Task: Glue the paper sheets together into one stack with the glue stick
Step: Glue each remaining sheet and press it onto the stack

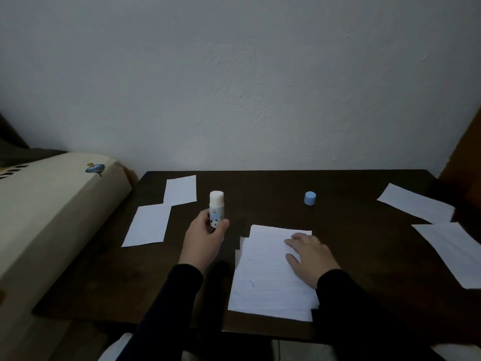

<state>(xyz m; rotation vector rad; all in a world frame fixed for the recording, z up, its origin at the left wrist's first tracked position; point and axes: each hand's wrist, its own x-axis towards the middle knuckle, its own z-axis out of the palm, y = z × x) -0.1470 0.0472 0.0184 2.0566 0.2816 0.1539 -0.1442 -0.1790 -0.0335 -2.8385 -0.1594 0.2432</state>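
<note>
Setting: dark wooden bench against a pale wall.
Left hand: I grip the uncapped glue stick, upright, left of the stack.
Right hand: flat, fingers straight, pressing the paper stack.
Blue cap: standing apart, behind the stack.
Progress: several sheets look joined; four loose sheets remain at the sides.

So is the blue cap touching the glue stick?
Apart. The head view shows bare dark table between the blue cap and the glue stick.

You've got one wide-angle head view, looking forward and down across the dark table toward the wall filling the upper half of the frame. It sits close: both sleeved forearms enter from the bottom edge, hands mid-frame. No second view, so nothing is shared.
</note>
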